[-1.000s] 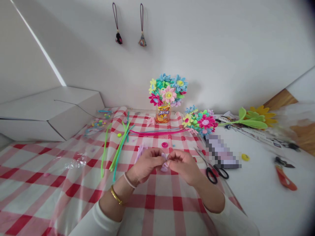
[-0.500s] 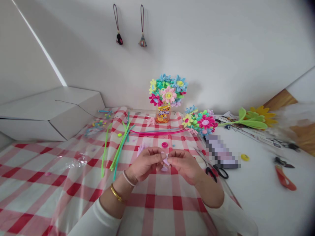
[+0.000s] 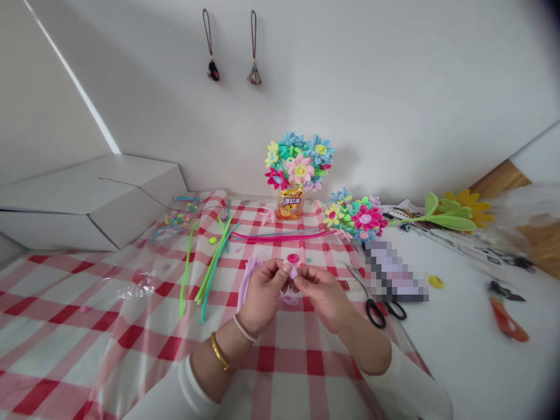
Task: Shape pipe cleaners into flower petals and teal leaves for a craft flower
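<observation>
Both hands, left hand and right hand, meet above the desk, fingers pinched on a lilac pipe-cleaner piece. I read it as mid-bend, likely petal shaping; detail blurry. Next needs a firm twist.

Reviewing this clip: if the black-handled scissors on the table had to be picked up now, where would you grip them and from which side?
Judging by their pose, take the scissors by the two black finger loops. They lie flat to the right of the right hand, loops toward the person and blades pointing away toward the wall. So I would come from above on the near side, well clear of the blades.
</observation>
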### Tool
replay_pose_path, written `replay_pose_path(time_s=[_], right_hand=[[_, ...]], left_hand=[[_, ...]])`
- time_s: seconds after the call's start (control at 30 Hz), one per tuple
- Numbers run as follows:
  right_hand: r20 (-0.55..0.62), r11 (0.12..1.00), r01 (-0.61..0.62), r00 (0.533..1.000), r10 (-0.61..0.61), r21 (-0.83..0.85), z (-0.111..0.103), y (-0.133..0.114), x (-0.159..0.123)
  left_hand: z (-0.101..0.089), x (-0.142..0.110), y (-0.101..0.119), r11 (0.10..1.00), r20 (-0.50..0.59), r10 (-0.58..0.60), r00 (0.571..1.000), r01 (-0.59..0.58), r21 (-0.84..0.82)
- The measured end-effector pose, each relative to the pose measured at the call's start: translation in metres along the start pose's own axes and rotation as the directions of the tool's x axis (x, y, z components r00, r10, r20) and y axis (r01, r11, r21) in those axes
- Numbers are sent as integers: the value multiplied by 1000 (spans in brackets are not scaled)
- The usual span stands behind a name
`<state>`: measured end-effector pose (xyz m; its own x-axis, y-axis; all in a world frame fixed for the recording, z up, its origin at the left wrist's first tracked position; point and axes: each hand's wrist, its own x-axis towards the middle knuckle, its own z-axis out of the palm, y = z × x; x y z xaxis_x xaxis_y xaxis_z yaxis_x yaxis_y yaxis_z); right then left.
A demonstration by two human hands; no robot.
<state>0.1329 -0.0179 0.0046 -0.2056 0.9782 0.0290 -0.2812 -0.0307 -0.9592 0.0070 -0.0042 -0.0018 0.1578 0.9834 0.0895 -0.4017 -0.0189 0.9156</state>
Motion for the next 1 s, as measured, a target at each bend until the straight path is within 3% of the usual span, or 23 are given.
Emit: replay_pose_path(time_s=[0.1, 0.27, 0.4, 0.67, 0.77, 0.93, 1.0], right_hand=[[-27, 1000, 10, 1000, -9, 28, 3, 6, 1], [-81, 1000, 10, 997, -10, 1, 0, 9, 2], [-108, 1000, 13, 994, -14, -5, -1, 7, 1], [-134, 1000, 12, 991, -12, -2, 8, 9, 0], [-146, 1000, 13, 989, -16, -21, 8, 10, 0], [-140, 999, -22, 990, 18, -27, 3, 3, 0], [-142, 998, -32, 990, 25, -49, 1, 1, 0]], left_hand=[[1, 0, -6, 1000, -55, -3, 998, 2, -12], [-7, 7, 0, 997, 75, -45, 996, 40, 59], [-9, 9, 4, 993, 111, 2, 994, -15, 116], [1, 0, -4, 927, 38, 148, 988, -152, 341], [1, 1, -5, 950, 3, 117, 993, -113, 291], [-12, 11, 7, 989, 164, -143, 976, 145, -3], [-18, 14, 14, 981, 171, -158, 973, 174, -81]])
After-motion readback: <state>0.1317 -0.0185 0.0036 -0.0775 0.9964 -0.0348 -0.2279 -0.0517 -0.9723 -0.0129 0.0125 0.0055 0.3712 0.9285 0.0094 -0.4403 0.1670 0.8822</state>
